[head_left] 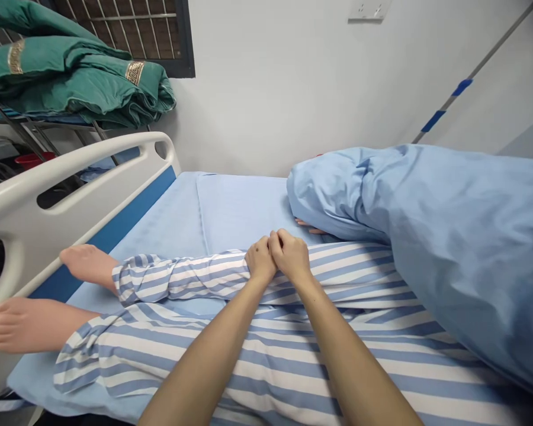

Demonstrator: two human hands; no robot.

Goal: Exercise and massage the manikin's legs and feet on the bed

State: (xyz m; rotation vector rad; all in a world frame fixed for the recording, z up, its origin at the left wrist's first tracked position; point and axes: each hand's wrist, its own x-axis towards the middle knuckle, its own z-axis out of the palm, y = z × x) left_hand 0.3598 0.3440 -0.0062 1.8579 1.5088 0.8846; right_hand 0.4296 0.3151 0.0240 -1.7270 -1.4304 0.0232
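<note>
Striped trousers (146, 340) lie lengthwise on the blue sheet (244, 207). My left hand (260, 259) and right hand (289, 254) meet, curled, atop the far leg (208, 271); whether they grip it, I cannot tell. Surrounding: quilt (448, 225), right; footboard (71, 222), left; white wall (266, 89) behind; barred window (128, 26), upper left.

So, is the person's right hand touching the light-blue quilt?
Apart. The head view shows blue bed sheet and striped trousers between the right hand and the light-blue quilt.

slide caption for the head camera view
Left hand and right hand side by side on the far striped trouser leg, bare feet toward the footboard.
</note>
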